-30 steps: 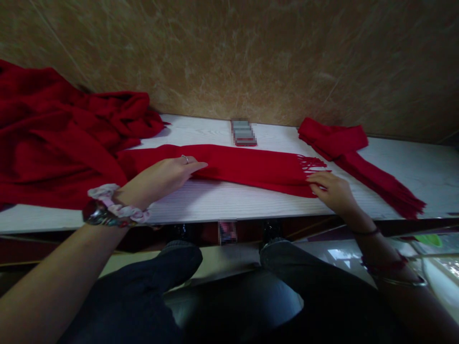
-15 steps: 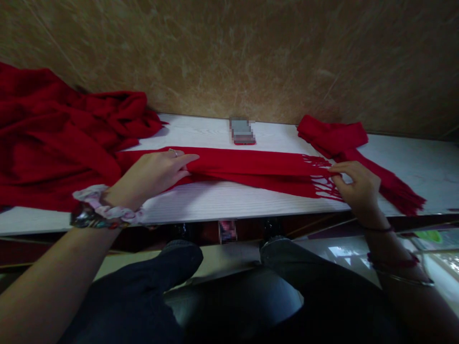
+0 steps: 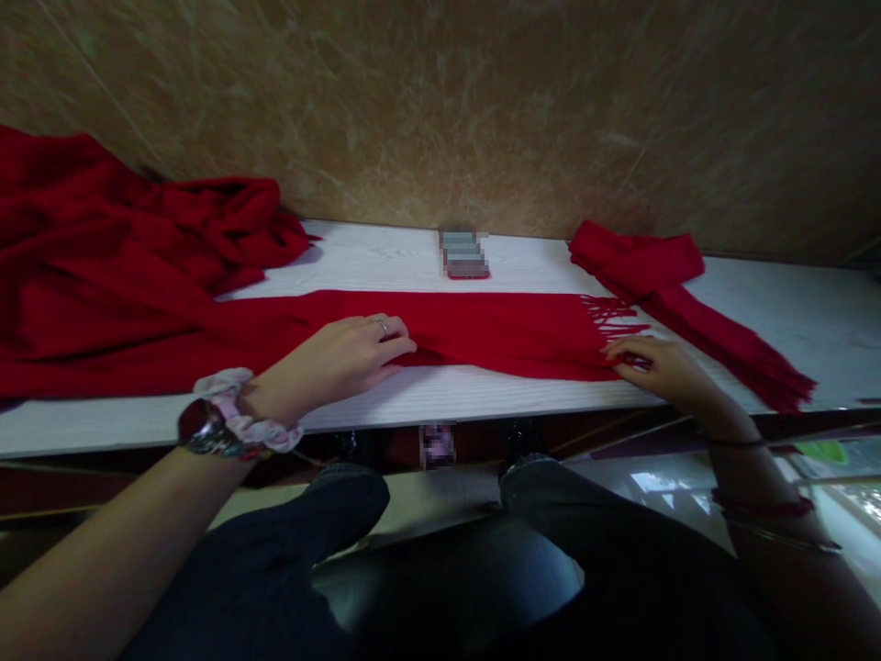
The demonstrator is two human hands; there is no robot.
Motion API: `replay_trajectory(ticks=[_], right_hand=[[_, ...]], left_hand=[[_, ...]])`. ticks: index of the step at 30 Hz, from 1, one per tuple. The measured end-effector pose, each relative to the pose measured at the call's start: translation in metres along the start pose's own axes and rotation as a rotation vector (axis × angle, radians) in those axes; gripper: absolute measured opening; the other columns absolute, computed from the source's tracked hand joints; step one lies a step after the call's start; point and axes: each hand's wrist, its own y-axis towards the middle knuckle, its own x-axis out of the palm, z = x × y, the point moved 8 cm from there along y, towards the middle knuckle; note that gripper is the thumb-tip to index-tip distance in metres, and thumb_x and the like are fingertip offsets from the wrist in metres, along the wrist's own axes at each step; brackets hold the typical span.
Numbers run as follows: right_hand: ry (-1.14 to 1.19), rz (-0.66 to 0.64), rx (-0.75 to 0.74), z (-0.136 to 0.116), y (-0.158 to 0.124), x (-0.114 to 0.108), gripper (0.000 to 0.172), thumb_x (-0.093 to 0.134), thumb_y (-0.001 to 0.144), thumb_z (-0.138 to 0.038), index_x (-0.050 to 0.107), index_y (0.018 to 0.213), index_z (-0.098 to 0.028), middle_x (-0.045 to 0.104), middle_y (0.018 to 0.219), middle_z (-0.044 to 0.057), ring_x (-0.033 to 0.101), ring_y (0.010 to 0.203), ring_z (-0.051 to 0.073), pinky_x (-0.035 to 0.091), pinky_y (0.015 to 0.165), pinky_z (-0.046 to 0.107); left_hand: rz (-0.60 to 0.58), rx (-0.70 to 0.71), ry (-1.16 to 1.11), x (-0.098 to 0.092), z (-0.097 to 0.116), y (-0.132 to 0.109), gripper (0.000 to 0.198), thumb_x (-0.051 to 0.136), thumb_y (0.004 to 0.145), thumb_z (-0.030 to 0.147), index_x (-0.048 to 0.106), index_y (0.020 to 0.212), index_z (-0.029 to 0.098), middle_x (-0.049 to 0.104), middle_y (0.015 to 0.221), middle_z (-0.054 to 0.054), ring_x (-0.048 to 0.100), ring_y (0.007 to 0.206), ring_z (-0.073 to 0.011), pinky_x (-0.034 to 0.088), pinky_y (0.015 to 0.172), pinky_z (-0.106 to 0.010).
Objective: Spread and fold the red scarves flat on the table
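A long red scarf with a fringed end lies stretched along the white table. My left hand rests flat on the scarf's near edge at the middle, fingers together, a ring on one finger. My right hand presses on the fringe at the scarf's right end near the table's front edge, fingertips pinching the tassels.
A heap of red cloth covers the table's left end. A folded red scarf with fringe lies at the right back. A small blurred flat object sits at the back by the brown wall. My knees are below the table edge.
The scarf has been drawn nearer the front edge and lies flatter. My left hand slid right and toward me; my right hand dropped from lifting the fringe onto the table.
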Motion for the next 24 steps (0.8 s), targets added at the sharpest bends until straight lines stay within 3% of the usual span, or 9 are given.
replay_trajectory(ticks=[6, 12, 17, 20, 24], right_hand=[[-0.019, 0.031, 0.086, 0.008, -0.003, -0.005, 0.017, 0.051, 0.072, -0.031, 0.064, 0.075, -0.022, 0.072, 0.08, 0.006, 0.067, 0.076, 0.024, 0.052, 0.069, 0.039], [0.002, 0.048, 0.076, 0.009, -0.002, -0.006, 0.013, 0.05, 0.073, -0.027, 0.063, 0.073, -0.023, 0.071, 0.08, 0.005, 0.067, 0.077, 0.023, 0.052, 0.07, 0.036], [-0.043, 0.077, 0.074, 0.012, -0.002, -0.007, 0.016, 0.049, 0.075, -0.028, 0.064, 0.077, -0.022, 0.071, 0.081, 0.006, 0.066, 0.077, 0.024, 0.051, 0.069, 0.037], [-0.106, 0.088, 0.104, 0.016, -0.003, -0.009, 0.018, 0.049, 0.077, -0.029, 0.065, 0.079, -0.021, 0.071, 0.081, 0.007, 0.066, 0.076, 0.026, 0.051, 0.066, 0.038], [-0.159, 0.106, 0.151, 0.02, -0.007, -0.016, 0.018, 0.047, 0.077, -0.025, 0.065, 0.081, -0.021, 0.071, 0.079, 0.008, 0.066, 0.072, 0.026, 0.05, 0.064, 0.037]], left_hand=[[0.004, -0.036, 0.008, 0.005, -0.005, -0.001, 0.028, 0.038, 0.092, 0.03, 0.061, 0.103, 0.018, 0.06, 0.095, -0.006, 0.055, 0.087, -0.017, 0.043, 0.077, -0.028], [0.164, 0.005, 0.056, -0.01, 0.018, 0.023, 0.029, 0.045, 0.091, 0.03, 0.057, 0.115, 0.018, 0.057, 0.109, -0.01, 0.052, 0.1, -0.0215, 0.042, 0.081, -0.033], [0.123, 0.114, 0.148, -0.011, 0.042, 0.042, 0.021, 0.043, 0.089, 0.014, 0.064, 0.092, 0.018, 0.063, 0.085, -0.006, 0.055, 0.084, -0.0181, 0.04, 0.07, -0.03], [0.117, 0.128, 0.162, -0.014, 0.04, 0.038, 0.026, 0.039, 0.091, 0.014, 0.064, 0.091, 0.018, 0.062, 0.08, -0.005, 0.055, 0.079, -0.0165, 0.04, 0.067, -0.029], [0.013, 0.14, 0.139, -0.005, 0.03, 0.023, 0.03, 0.035, 0.09, 0.013, 0.064, 0.091, 0.017, 0.061, 0.08, -0.005, 0.054, 0.075, -0.0159, 0.04, 0.067, -0.028]])
